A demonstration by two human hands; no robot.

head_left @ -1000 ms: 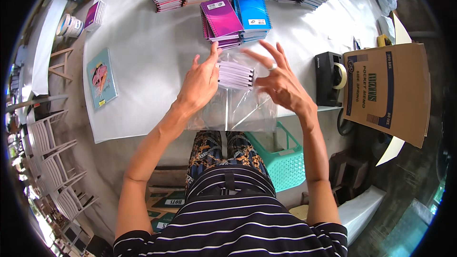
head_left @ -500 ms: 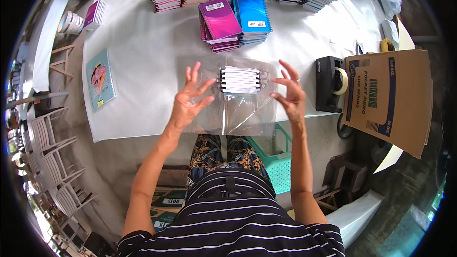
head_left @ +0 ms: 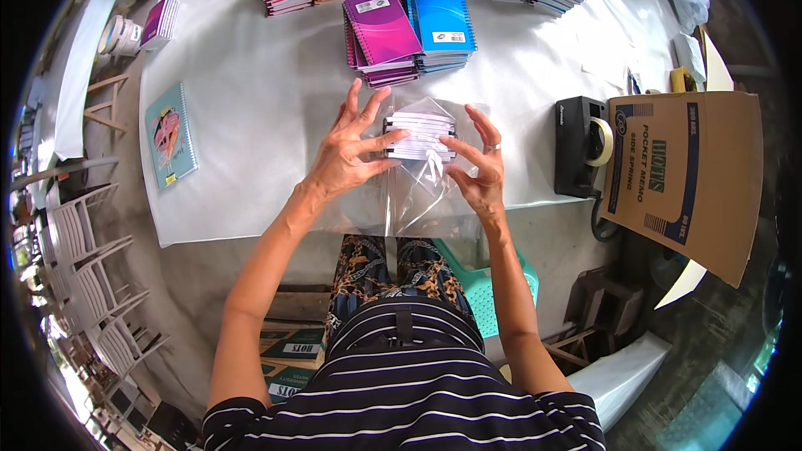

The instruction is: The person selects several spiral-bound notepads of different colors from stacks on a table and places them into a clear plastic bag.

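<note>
A small bundle of notebooks lies with its white page edges up and black spiral bindings showing at the sides. Clear plastic wrap surrounds the bundle and spreads over the table toward me, with a peaked fold at the far end. My left hand is at the bundle's left side, fingers spread, its index fingertip and thumb touching the plastic. Opposite it, my right hand has its fingers apart, the index fingertip on the bundle's right side. A ring is on one right finger.
Beyond the bundle lie stacks of purple notebooks and blue notebooks; taller stacks stand behind. A black tape dispenser and an open cardboard box are at right. A teal notebook lies at left. A green plastic stool stands below the table.
Both hands have come inward, from either side of the bundle onto its plastic-covered edges. The plastic at the far end has risen into a peaked fold.
</note>
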